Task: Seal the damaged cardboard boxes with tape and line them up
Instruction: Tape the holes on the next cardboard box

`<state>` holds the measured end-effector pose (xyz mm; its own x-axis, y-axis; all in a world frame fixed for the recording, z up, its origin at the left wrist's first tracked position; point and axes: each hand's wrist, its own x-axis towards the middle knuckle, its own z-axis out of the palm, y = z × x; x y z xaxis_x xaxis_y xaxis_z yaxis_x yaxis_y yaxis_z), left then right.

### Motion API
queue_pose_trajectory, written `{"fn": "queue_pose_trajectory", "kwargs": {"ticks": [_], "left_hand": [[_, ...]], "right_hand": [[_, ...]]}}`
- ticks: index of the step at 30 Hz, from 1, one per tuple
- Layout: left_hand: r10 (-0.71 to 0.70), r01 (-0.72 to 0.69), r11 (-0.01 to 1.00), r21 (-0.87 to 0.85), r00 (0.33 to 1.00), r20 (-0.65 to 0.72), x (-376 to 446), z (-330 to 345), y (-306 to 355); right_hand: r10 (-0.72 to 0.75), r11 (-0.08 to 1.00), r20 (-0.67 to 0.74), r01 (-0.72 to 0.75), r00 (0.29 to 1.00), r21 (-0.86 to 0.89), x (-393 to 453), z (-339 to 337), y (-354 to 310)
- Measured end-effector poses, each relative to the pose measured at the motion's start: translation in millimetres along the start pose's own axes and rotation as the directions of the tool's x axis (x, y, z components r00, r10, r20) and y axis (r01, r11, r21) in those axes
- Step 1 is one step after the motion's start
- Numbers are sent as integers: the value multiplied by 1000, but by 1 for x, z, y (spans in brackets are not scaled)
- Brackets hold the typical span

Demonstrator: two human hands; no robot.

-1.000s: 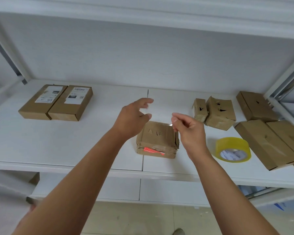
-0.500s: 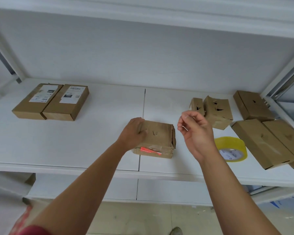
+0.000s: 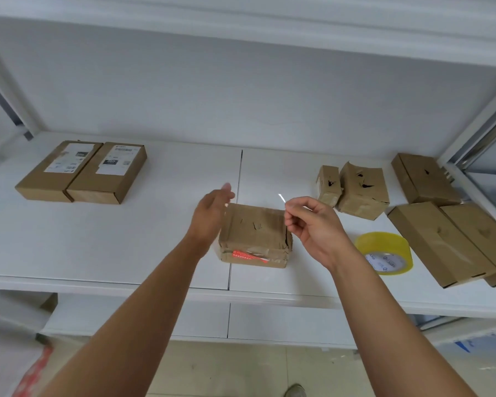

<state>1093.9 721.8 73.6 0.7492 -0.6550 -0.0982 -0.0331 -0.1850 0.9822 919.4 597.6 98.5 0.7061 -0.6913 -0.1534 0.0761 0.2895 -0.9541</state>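
Head view: two labelled boxes (image 3: 80, 171) lined up, five torn boxes (image 3: 362, 190) waiting, left hand (image 3: 212, 216) fingers released beside crumpled box (image 3: 255, 233), right hand (image 3: 312, 227) pinching tape strip (image 3: 281, 198).

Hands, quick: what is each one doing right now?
Left hand: open, fingers straight, beside the box.
Right hand: fingers pinch a small shiny sliver; what it is cannot be told.

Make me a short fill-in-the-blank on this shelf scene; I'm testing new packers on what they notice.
1. The roll of tape is ___ in colour.
2. The two boxes with white labels lie at the ___ end of the shelf.
3. The left hand is at the centre box's ___ side.

Missing words: yellow; left; left
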Motion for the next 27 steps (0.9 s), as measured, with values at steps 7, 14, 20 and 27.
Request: {"fn": "queue_pose_trajectory", "kwargs": {"ticks": [7, 14, 20, 27], "left_hand": [[7, -12, 999, 38, 989, 147, -3, -14, 11], [-62, 61, 964, 260, 998, -7, -2, -6, 2], [-34, 12, 954, 300, 997, 70, 0, -8, 5], [-23, -17, 942, 336, 993, 116, 6, -14, 9]], "right_hand": [[30, 975, -47, -40, 998, -221, 9, 6, 5], [9, 917, -177, -79, 984, -390, 15, 12, 17], [-75, 882, -195, -26, 978, -470, 15, 9, 16], [-54, 829, -163, -47, 985, -557, 18, 5, 17]]}}
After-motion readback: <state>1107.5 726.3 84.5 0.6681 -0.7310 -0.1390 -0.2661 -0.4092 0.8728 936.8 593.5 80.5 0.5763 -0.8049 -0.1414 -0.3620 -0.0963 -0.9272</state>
